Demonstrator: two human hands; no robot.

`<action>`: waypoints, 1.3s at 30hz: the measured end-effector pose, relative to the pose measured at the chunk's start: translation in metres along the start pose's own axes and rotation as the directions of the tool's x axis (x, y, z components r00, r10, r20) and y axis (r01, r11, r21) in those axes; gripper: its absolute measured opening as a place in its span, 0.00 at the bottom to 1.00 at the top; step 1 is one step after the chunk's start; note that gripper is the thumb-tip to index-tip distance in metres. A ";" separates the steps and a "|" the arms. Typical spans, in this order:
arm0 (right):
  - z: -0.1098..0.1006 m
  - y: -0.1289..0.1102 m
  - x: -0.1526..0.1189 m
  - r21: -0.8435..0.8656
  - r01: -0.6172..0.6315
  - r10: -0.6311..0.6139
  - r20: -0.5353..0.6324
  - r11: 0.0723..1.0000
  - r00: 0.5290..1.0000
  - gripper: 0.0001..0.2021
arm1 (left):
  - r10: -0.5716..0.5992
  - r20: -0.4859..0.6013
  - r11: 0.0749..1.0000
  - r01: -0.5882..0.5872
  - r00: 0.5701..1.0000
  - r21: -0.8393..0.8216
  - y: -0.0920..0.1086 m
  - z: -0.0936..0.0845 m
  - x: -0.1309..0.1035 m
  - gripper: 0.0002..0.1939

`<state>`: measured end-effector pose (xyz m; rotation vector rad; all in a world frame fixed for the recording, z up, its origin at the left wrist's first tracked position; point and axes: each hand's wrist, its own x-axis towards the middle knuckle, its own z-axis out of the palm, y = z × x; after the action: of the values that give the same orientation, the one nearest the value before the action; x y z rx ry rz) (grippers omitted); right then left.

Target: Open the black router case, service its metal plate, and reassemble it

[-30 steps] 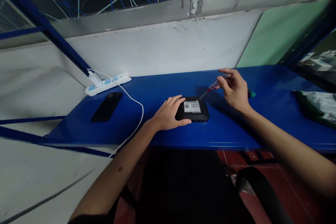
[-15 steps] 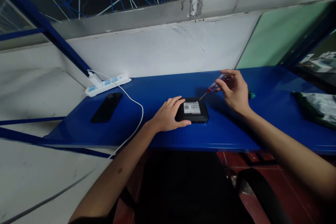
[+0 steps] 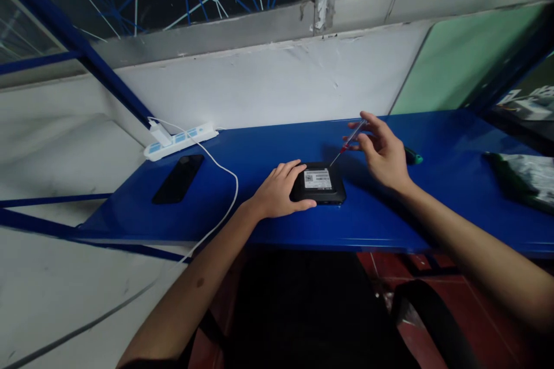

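A black box-like device (image 3: 337, 189) with a white label (image 3: 318, 179) on top lies on the blue table (image 3: 277, 141). My left hand (image 3: 281, 189) grips its left side, fingers on the far edge and thumb at the near edge. Above and to the right of the device, my right hand (image 3: 381, 150) has its fingers around the clear handle of a screwdriver (image 3: 345, 147) with a red collar. The screwdriver slants down to the left, and its thin tip meets the device near its far right corner.
On the left are a black phone (image 3: 178, 179) and a white power strip (image 3: 182, 141) with a charger and white cable (image 3: 236, 184). A green-tipped tool (image 3: 414, 157) lies behind my right hand. A silvery packet (image 3: 526, 179) is at the far right.
The fingers of my right hand have shifted on the screwdriver handle, which now stands slightly steeper. More of the green-tipped tool shows. My left hand keeps its hold on the device.
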<state>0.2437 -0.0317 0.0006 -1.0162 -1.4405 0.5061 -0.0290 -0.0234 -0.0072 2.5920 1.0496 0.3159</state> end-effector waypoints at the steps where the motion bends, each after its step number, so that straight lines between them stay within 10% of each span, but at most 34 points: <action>1: 0.000 0.000 0.000 -0.006 0.006 -0.006 -0.013 1.000 1.000 0.23 | -0.003 0.001 1.000 0.003 1.000 0.000 0.000 0.000 0.000 0.48; 39: -0.003 0.006 0.000 0.102 0.026 -0.022 -0.032 0.994 0.999 0.18 | -0.020 0.007 0.999 0.020 1.000 0.025 0.005 -0.001 0.001 0.50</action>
<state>0.2486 -0.0298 -0.0036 -0.9205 -1.3837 0.5390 -0.0256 -0.0257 -0.0041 2.6008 1.0834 0.2901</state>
